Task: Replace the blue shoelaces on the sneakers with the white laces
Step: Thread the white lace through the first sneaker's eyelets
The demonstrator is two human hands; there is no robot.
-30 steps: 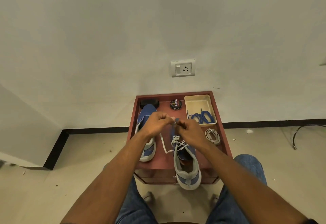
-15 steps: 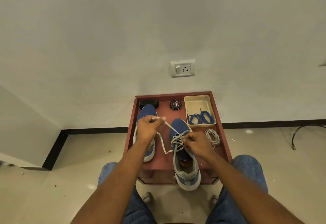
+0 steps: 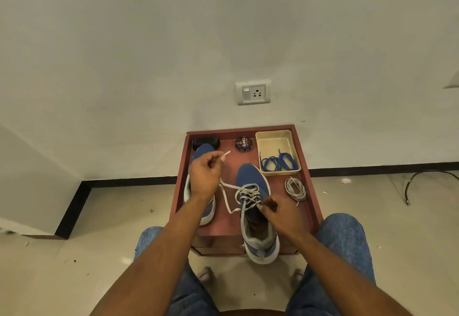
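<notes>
Nearest the camera, two jeans-clad knees [image 3: 345,238] flank a small red-brown counter [image 3: 231,226] set against the wall. On its front edge stands the right-hand sneaker [image 3: 253,184], blue with a grey collar, heel overhanging toward the person, already partly threaded with a white lace [image 3: 248,195]. The right hand [image 3: 282,212] rests at the sneaker's throat, fingers curled and pinching the lace by the upper eyelets. From there a loose loop of the same lace trails over the counter and rises to the left hand [image 3: 205,175], which is closed around it, with the lace tip sticking out past the thumb and forefinger. Under that hand lies the second sneaker [image 3: 201,151], mostly hidden; whether it is laced cannot be told. Beside the right sneaker sits a coiled white lace [image 3: 295,189]. Farther back, a cream tray [image 3: 273,141] holds the blue shoelaces [image 3: 279,162]; a round polish tin [image 3: 243,144] and a black oval object [image 3: 206,141] stand by the wall, below a socket plate [image 3: 253,92].
</notes>
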